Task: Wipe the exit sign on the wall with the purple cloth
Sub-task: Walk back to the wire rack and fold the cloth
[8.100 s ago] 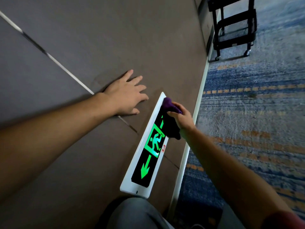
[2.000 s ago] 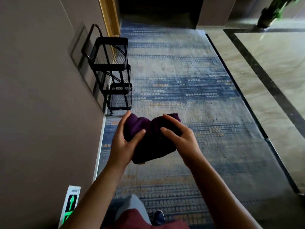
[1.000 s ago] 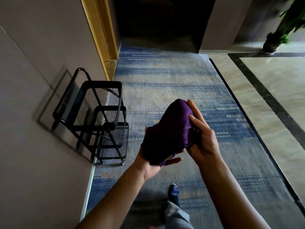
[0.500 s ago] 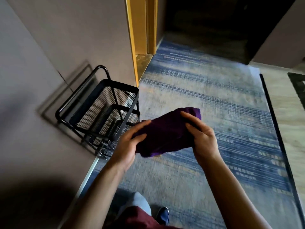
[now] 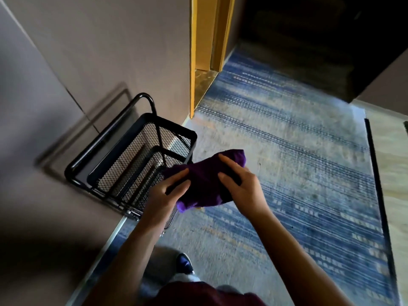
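Both hands are bundling the purple cloth beside the black mesh cart.

The left hand and right hand are closing their fingers on the cloth over the carpet. The exit sign is nowhere in sight here, so the wiping is probably finished, with the cloth seemingly heading for the cart.

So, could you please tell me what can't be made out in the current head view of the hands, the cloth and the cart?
- Exit sign: outside the frame, so its state cannot be judged.
- Purple cloth: its middle and underside are covered by the left hand and right hand.
- Black mesh cart: its lower tiers and wheels are hidden behind the top basket and left forearm.
- Doorway: too dark to see inside.
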Demonstrator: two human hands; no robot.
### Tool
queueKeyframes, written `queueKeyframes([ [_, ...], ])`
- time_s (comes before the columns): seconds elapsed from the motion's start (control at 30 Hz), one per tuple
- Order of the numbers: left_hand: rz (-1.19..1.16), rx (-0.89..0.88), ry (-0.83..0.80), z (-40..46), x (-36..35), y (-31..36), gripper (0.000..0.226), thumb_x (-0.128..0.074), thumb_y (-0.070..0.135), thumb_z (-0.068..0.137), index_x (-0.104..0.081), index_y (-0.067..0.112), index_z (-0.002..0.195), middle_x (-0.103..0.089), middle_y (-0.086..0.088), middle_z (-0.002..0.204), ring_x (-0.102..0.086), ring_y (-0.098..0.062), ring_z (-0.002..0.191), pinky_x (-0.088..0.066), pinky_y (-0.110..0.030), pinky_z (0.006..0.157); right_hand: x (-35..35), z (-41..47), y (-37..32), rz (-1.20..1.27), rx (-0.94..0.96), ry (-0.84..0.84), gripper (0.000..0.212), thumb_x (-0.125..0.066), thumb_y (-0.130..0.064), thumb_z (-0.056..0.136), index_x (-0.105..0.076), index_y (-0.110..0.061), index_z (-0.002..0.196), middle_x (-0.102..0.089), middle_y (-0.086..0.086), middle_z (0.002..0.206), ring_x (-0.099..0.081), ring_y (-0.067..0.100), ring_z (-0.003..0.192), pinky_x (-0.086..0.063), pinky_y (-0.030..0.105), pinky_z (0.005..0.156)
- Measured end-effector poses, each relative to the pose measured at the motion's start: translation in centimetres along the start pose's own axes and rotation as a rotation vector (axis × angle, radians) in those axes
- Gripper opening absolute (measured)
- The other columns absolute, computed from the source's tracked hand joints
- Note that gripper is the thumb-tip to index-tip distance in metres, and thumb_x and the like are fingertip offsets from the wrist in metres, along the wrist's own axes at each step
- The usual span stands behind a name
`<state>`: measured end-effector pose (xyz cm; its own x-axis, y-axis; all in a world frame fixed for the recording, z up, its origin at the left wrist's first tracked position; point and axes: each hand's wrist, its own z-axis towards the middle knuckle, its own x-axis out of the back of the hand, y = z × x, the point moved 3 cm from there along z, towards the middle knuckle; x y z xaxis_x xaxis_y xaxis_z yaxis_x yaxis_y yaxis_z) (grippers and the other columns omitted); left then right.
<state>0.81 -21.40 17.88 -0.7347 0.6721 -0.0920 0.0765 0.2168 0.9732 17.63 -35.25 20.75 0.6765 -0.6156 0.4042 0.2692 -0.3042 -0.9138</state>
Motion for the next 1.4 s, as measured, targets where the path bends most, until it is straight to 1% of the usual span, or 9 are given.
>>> queueKeyframes([
  [0.3,0.161,-0.066,0.296,6.1,7.6,-0.5,0.039,-0.072,0.035,0.083,-0.070,0.043,0.121,-0.068,0.026,0.116,-0.063,0.008,0.113,-0.050,-0.019,0.101,-8.1,11.4,-1.4,-0.071,0.060,-0.177,0.056,-0.070,-0.019,0.096,-0.055,-0.037,0.147,-0.068,0.003,0.128,-0.065,0.014,0.117,-0.053,0.034,0.105],
  [0.53,0.225,0.017,0.578,8.9,11.9,-1.6,0.040,-0.072,0.019,0.093,-0.067,0.034,0.130,-0.064,0.007,0.136,-0.056,-0.005,0.128,-0.043,-0.012,0.103,-15.4,20.1,-1.2,-0.147,0.156,-0.438,0.058,-0.069,-0.018,0.097,-0.051,-0.031,0.150,-0.065,-0.002,0.123,-0.067,0.020,0.115,-0.054,0.034,0.099],
  [0.8,0.210,0.211,0.705,14.6,11.6,-6.6,0.045,-0.068,0.013,0.096,-0.060,0.027,0.138,-0.058,0.000,0.144,-0.053,-0.016,0.134,-0.040,-0.040,0.118,-21.8,29.3,4.6,-0.353,0.148,-0.720,0.073,-0.064,-0.023,0.088,-0.040,-0.039,0.154,-0.072,0.017,0.123,-0.073,0.032,0.102,-0.062,0.050,0.090],
  [0.9,0.189,0.313,0.773,15.7,11.4,-8.9,0.045,-0.066,0.016,0.098,-0.058,0.035,0.137,-0.061,-0.011,0.142,-0.067,-0.013,0.111,-0.054,-0.023,0.099,-23.8,30.7,7.0,-0.422,0.166,-0.815,0.075,-0.066,-0.015,0.092,-0.037,-0.032,0.158,-0.068,0.019,0.131,-0.072,0.032,0.107,-0.061,0.049,0.094],
  [1.0,0.237,0.430,0.807,16.8,11.3,-11.1,0.045,-0.064,0.020,0.099,-0.058,0.029,0.143,-0.074,-0.020,0.090,-0.056,-0.010,0.050,-0.049,-0.016,0.051,-26.0,31.7,9.2,-0.484,0.165,-0.878,0.076,-0.068,-0.013,0.094,-0.034,-0.034,0.159,-0.063,0.020,0.138,-0.069,0.032,0.114,-0.058,0.044,0.100],
  [1.1,0.268,0.521,0.816,17.2,11.1,-13.0,0.046,-0.064,0.022,0.099,-0.057,0.028,0.144,-0.069,-0.032,0.086,-0.066,-0.033,0.061,-0.057,-0.032,0.059,-27.6,32.0,10.4,-0.511,0.181,-0.931,0.079,-0.068,-0.012,0.094,-0.031,-0.038,0.159,-0.057,0.019,0.143,-0.068,0.034,0.117,-0.059,0.047,0.100],
  [1.2,0.294,0.532,0.821,17.6,11.7,-14.7,0.047,-0.065,0.022,0.099,-0.057,0.032,0.144,-0.069,-0.034,0.104,-0.045,-0.012,0.042,-0.040,-0.014,0.041,-28.5,32.2,10.8,-0.546,0.169,-0.964,0.079,-0.068,-0.011,0.096,-0.030,-0.035,0.160,-0.048,0.018,0.154,-0.061,0.032,0.127,-0.053,0.041,0.105],
  [1.3,0.387,0.575,0.731,17.9,12.0,-15.9,0.058,-0.071,0.028,0.094,-0.049,0.039,0.147,-0.061,-0.017,0.140,-0.071,-0.028,0.095,-0.061,-0.039,0.083,-28.8,32.3,11.7,-0.540,0.123,-0.946,0.079,-0.069,-0.011,0.094,-0.032,-0.031,0.161,-0.062,0.014,0.139,-0.069,0.025,0.114,-0.059,0.033,0.092],
  [1.4,0.623,0.669,0.552,18.2,11.7,-16.0,0.074,-0.074,0.039,0.088,-0.038,0.039,0.153,-0.049,-0.014,0.151,-0.046,-0.037,0.138,-0.042,-0.048,0.113,-28.5,32.5,11.9,-0.541,0.081,-0.913,0.080,-0.068,-0.011,0.091,-0.034,-0.034,0.159,-0.067,0.006,0.130,-0.071,0.021,0.106,-0.063,0.038,0.084],
])
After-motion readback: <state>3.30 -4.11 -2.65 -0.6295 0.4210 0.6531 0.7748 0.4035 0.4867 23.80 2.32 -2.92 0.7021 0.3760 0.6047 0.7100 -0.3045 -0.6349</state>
